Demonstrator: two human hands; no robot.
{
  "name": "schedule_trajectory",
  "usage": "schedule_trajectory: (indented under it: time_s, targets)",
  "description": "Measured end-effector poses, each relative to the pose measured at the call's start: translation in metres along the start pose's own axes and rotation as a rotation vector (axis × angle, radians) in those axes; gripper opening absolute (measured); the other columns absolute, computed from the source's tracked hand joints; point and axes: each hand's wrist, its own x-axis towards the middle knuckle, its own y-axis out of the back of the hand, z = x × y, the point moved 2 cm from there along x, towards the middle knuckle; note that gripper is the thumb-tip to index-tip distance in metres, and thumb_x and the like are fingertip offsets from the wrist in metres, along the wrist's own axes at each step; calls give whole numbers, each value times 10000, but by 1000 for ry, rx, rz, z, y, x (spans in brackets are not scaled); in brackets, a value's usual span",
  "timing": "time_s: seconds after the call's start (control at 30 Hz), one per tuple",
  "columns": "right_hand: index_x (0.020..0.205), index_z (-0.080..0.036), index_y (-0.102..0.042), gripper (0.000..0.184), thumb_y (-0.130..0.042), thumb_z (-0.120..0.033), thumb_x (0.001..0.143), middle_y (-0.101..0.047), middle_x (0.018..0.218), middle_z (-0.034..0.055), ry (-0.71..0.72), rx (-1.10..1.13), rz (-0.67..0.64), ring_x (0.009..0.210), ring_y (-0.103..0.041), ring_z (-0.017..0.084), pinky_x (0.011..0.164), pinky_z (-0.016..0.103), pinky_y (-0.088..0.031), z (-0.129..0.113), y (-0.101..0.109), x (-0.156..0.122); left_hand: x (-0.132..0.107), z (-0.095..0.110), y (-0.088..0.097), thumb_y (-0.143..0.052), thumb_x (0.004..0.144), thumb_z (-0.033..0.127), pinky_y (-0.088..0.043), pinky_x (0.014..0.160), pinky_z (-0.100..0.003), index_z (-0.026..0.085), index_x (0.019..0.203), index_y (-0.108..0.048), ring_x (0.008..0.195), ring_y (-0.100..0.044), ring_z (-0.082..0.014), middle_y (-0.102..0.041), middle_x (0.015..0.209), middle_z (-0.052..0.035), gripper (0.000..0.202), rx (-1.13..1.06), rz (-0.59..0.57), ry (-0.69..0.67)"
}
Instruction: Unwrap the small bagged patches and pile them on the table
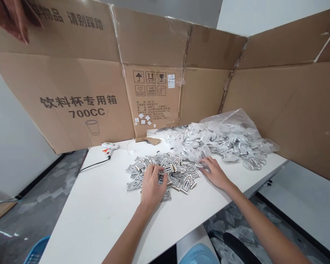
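A pile of small black-and-white patches (178,172) lies loose on the white table (99,212). My left hand (151,186) rests on the pile's near left part, fingers curled onto the patches. My right hand (215,171) lies flat with fingers spread at the pile's right edge, its fingertips touching a clear plastic packet. Behind it sits a heap of patches in clear plastic bags (225,141).
A flattened cardboard box wall (79,102) printed 700CC stands around the table's back and right side. A white glue gun (109,147) with a black cord lies at the back left. A cardboard scrap (151,140) lies near the wall. Grey floor lies left.
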Motion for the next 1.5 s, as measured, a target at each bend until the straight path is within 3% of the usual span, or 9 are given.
schedule_trajectory:
  time_s: [0.17,0.33,0.47,0.6,0.67,0.87,1.1,1.23,1.5]
  targets:
    - [1004,-251,-624,216,-566,-458,985,-672,1043,80,-117,128,240,1009,-663,282,912,429,-536,-2,15,-8,3,5,3,-585,1017,213,-527,887,-409,241,1060,-623,951,-641,-237,-618,1041,-62,63,-15,37,-54]
    - [1024,-260,-544,468,-701,-681,893,-670,931,2,-419,708,501,648,-677,187,657,348,-553,-38,21,-8,4,9,4,-589,1021,228,-529,857,-384,238,1055,-622,943,-640,-229,-631,1044,-66,49,-49,37,-102]
    - [1000,-254,-609,445,-776,-642,864,-666,793,-15,-393,1070,238,625,-676,190,589,320,-550,-100,15,1,-1,13,6,-597,1029,264,-525,780,-340,246,1136,-602,853,-641,-196,-663,1008,-46,109,-101,-23,-179]
    - [980,-248,-679,374,-697,-620,946,-608,741,-20,-352,1107,-202,554,-556,143,482,264,-434,-153,-6,1,-4,17,10,-684,972,379,-553,736,-337,239,1517,-414,842,-680,-203,-696,1168,-82,625,-103,-93,-197]
    - [937,-244,-683,367,-645,-606,984,-564,736,-25,-293,1092,-324,553,-497,130,478,255,-388,-169,-19,-2,-4,19,11,-670,972,394,-562,731,-339,234,1497,-440,884,-703,-225,-694,1172,-94,595,-87,-131,-226]
    - [888,-230,-649,330,-554,-499,1054,-580,803,-3,-149,818,50,747,-520,169,676,279,-422,-187,-23,-4,0,14,8,-568,1057,318,-536,699,-297,246,1095,-573,806,-682,-185,-653,967,-31,82,-91,-83,-183]
    - [894,-227,-703,253,-709,-470,966,-688,876,18,-93,816,67,821,-622,197,753,297,-486,-193,-18,3,3,10,6,-609,1000,177,-557,782,-292,260,1184,-562,963,-686,-181,-650,1106,-41,208,-180,2,-123]
    - [854,-233,-776,243,-806,-473,880,-715,851,29,-213,980,115,819,-635,214,750,319,-488,-191,-23,16,6,9,8,-653,1011,275,-558,821,-332,251,1158,-590,962,-673,-202,-663,1085,-54,162,-226,63,-17]
    - [871,-273,-851,194,-790,-456,895,-729,881,40,-105,986,120,865,-639,225,770,344,-469,-216,-20,41,9,-4,9,-653,1014,461,-548,949,-427,232,1259,-578,1126,-675,-267,-685,1226,-110,344,-337,167,300]
